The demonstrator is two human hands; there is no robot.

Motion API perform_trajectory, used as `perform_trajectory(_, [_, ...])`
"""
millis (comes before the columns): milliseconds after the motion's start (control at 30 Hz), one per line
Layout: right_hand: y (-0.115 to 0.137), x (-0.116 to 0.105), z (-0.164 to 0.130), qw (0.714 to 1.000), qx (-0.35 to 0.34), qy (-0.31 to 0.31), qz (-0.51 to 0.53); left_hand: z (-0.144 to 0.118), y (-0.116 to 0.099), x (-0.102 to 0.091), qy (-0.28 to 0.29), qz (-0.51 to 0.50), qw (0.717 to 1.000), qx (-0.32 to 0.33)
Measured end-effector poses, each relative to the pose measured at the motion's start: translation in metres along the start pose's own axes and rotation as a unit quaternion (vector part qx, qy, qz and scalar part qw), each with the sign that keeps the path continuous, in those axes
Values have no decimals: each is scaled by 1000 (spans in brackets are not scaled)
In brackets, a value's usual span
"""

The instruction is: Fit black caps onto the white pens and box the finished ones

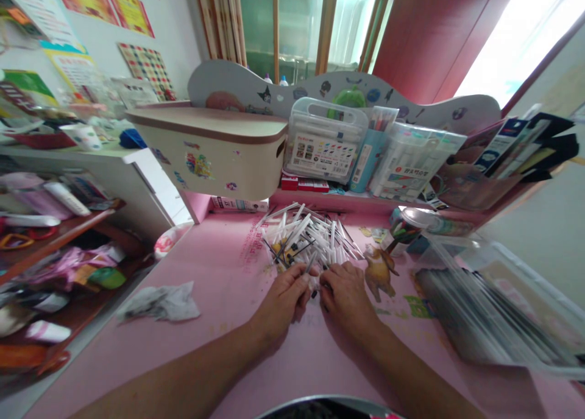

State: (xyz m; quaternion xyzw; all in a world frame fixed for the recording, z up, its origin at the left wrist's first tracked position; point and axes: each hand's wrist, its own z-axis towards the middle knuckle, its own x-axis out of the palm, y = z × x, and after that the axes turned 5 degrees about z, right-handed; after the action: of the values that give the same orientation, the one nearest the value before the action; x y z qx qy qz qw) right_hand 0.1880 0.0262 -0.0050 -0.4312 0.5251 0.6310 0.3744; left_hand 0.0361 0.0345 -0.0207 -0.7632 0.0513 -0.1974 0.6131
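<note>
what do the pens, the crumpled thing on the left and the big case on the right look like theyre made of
The pens look like white plastic, smooth barrels with dark tips; both the left hand and right hand rest at the pile's near edge. The crumpled thing looks like soft tissue or paper, matte and creased, grey-white. The case looks like clear glossy plastic: its contents show through, blurred.

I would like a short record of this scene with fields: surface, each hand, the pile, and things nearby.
surface: pink desk
left hand: at the near edge of the pen pile, fingers curled; what it grips cannot be told
right hand: beside the left hand, touching the same edge
pen pile: many white pens, loosely heaped
left of hands: crumpled tissue
right of hands: clear plastic box
behind pile: cream storage box, marker case
</note>
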Motion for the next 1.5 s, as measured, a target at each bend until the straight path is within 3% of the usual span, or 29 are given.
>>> perform_trajectory(333, [-3, 7, -2, 999, -15, -47, 10, 0, 7, -3, 11, 16, 1000, 3])
perform_trajectory(533, [-12, 4, 0, 981, -83, -135, 110, -2, 2, -1, -6, 37, 999, 9])
perform_trajectory(633, [-18, -3, -1, 969, -59, -133, 199, -3, 1, -1, -16, 37, 999, 9])
perform_trajectory(700, [-22, -9, -2, 951, -7, -93, 295, -2, 4, -2, -8, 37, 999, 6])
perform_trajectory(800, [-26, -18, -4, 893, 52, -71, 441, -1, 10, -4, 14, 48, 999, -3])
perform_trajectory(867, [-28, -23, -5, 862, 79, -78, 495, -1, 14, -4, 27, 58, 998, -3])
perform_trajectory(967, [-30, -25, -5, 842, 102, -73, 524, -2, 16, -2, 44, 77, 996, 6])
perform_trajectory(1100, [-32, -22, -7, 844, 88, -75, 523, -6, 10, 0, 68, 117, 991, 5])
perform_trajectory(1367, [-28, -21, -9, 890, 30, -69, 449, -7, 4, 2, 91, 134, 987, 1])
perform_trajectory(1500, [-26, -19, -9, 887, 35, -46, 458, -7, 4, 3, 87, 137, 987, 7])
